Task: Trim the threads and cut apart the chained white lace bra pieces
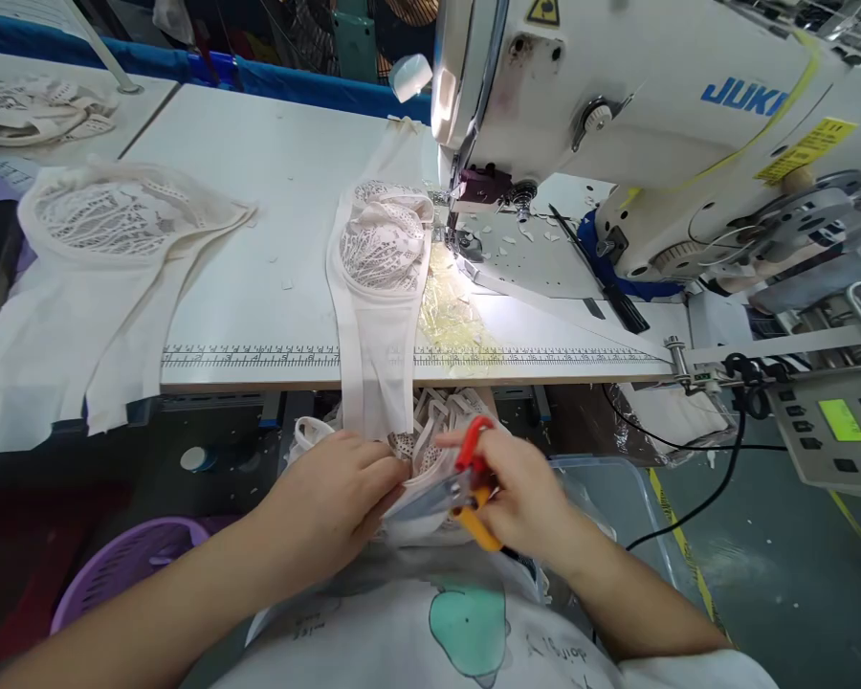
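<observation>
My left hand [341,493] is closed on cream lace fabric [420,469] bunched in my lap, just below the table edge. My right hand [520,498] grips small thread snips [466,478] with red and orange handles, their blades pointing left at that fabric. A cream lace bra piece [382,251] lies on the white table [273,211], its band hanging over the front edge down towards my hands. Its upper end sits by the needle of a white Juki sewing machine [638,105].
A second lace bra piece [115,225] lies at the table's left, and more lie at the far left corner. A purple basket [125,565] stands low left, a clear plastic bin [617,498] to my right. A control panel [832,431] with cables is at the right.
</observation>
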Demonstrator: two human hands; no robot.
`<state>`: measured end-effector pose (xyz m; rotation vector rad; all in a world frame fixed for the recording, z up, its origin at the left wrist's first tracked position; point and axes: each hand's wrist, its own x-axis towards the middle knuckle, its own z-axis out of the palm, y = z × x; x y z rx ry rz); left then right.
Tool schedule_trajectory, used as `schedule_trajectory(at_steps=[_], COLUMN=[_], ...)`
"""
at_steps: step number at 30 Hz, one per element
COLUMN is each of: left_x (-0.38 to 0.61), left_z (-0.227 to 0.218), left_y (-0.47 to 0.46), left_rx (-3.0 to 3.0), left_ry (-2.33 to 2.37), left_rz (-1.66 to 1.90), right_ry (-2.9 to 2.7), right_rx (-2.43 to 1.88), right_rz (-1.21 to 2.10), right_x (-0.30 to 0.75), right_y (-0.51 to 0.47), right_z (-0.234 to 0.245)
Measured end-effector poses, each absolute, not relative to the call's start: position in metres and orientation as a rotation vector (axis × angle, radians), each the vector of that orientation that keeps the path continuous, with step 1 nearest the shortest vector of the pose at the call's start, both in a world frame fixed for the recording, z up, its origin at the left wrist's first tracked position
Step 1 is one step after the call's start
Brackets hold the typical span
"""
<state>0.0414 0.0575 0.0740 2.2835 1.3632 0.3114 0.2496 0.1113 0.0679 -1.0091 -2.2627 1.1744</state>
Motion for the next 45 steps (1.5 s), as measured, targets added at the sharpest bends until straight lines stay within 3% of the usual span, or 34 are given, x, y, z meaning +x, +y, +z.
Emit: schedule_trajectory(at_steps=[8,13,26,31,37,45], left_x=[0.013,-0.022,0.012,0.043,0.074,0.086], left_z=[0.076,0.085,0.085,0.076,0.071,0.065], left_y=[0.055,0.046,0.055,0.063,0.072,0.076], left_rx=[2.382,2.297,1.685,1.773,1.995,1.932], left_ry=[1.286,1.445,1.623,1.389,1.324,1.321], left_rz=[0.186,0.331,0.969,1.299,1.275,1.248], right_ry=[-2.116,-1.957,-2.029,-2.059,-1.787,-1.803], right_rx=[-1.050,-1.070,-1.263,-1.232,-0.988,-0.781], right_rz=[1.573,1.698,1.719,1.617,1.465,1.526], right_x=[0.243,0.255,0.271,0.277,0.258,0.245], right_y=[0.107,0.108,0.099,0.109,0.123,0.140], right_z=[0.064,0.058,0.052,0.061,0.089,0.091])
